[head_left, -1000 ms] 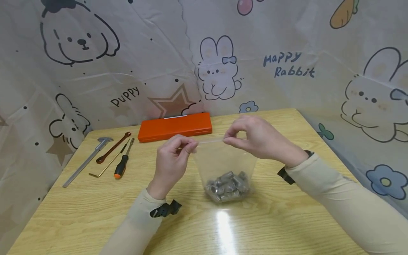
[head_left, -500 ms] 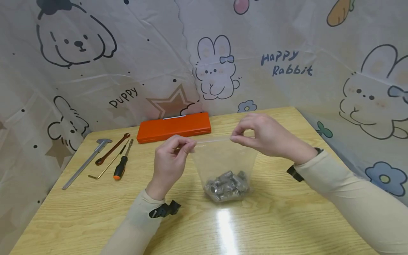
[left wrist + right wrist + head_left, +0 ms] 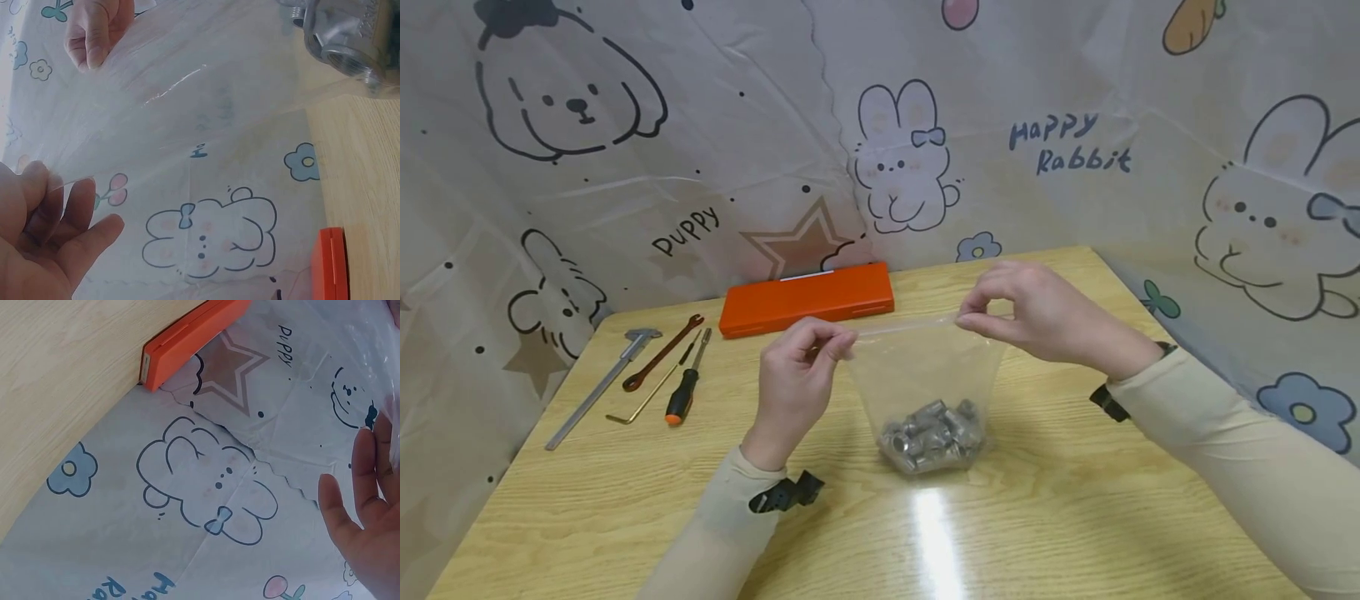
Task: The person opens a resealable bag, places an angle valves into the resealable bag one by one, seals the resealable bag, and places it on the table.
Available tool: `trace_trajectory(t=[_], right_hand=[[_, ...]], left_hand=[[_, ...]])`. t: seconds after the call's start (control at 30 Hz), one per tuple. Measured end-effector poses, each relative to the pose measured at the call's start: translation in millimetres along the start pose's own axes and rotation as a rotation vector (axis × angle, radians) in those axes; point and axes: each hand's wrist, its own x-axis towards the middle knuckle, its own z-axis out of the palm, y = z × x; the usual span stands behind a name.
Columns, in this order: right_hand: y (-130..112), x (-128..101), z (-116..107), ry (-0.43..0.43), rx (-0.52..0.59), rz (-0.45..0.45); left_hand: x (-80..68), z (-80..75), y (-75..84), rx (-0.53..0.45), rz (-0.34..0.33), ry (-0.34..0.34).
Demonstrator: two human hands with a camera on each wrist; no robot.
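Observation:
A clear zip-seal bag [image 3: 925, 371] with several grey metal fittings [image 3: 932, 437] in its bottom hangs upright between my hands, close over the wooden table. My left hand [image 3: 797, 383] pinches the bag's top left corner between thumb and forefinger. Along the seal strip, toward the right corner, my right hand [image 3: 1033, 317] pinches the top edge with thumb and forefinger. In the left wrist view the bag's film [image 3: 187, 81] stretches between both hands, and the metal fittings [image 3: 350, 37] show at the upper right. The right wrist view catches only a strip of the bag [image 3: 350, 337].
An orange case [image 3: 808, 300] lies at the table's back edge. To the left lie a caliper [image 3: 602, 387], a red-brown wrench [image 3: 662, 354], a thin brass-coloured hooked rod [image 3: 651, 396] and a black-and-orange screwdriver [image 3: 685, 387]. A printed cloth [image 3: 760, 125] hangs behind the table.
My right hand has slid rightward along the bag's top edge, its fingers still pinching the seal. The left hand stays at its corner. The head view has shifted slightly.

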Motion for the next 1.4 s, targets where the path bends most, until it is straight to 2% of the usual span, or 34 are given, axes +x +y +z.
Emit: trace_trajectory(t=[0.63, 1.17, 1.27, 1.4], right_hand=[[12, -18, -11, 0.049, -0.012, -0.009], [22, -34, -17, 0.075, -0.059, 0.004], [21, -38, -15, 0.116, -0.047, 0.022], [17, -45, -7, 0.201, 0.042, 0.085]], left_hand=[[-0.3, 1.3, 2.4, 0.003, -0.005, 0.005], [-0.1, 2.3, 3.2, 0.009, 0.023, 0.013], [-0.5, 3.7, 2.9, -0.001, 0.027, 0.024], [-0.2, 4.6, 4.4, -0.037, 0.019, 0.038]])
